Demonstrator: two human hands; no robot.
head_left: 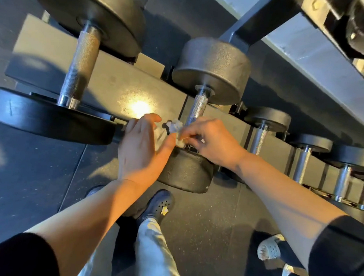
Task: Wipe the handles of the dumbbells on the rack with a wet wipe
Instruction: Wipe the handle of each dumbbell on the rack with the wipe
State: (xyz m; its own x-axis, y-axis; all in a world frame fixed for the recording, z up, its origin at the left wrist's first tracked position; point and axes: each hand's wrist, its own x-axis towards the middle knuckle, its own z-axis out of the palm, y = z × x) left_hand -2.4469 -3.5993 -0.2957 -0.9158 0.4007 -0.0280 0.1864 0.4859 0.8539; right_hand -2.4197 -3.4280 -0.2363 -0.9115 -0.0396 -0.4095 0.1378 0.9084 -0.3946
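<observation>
A crumpled white wet wipe (174, 125) sits between my two hands, just in front of the knurled steel handle (196, 110) of the middle dumbbell (212, 69). My right hand (210, 141) pinches the wipe with curled fingers at the handle's near end. My left hand (141, 148) is beside it, thumb touching the wipe's lower edge, fingers loosely bent above it. A larger dumbbell with a long knurled handle (80, 66) lies on the rack (124, 86) to the left. Smaller dumbbells, among them one with a smooth handle (259, 138), line up to the right.
An upper rack shelf (303, 51) with another dumbbell overhangs at top right. My dark clog (158, 204) stands on the black rubber floor below the rack. Another person's foot in a white slipper (270, 248) is at bottom right.
</observation>
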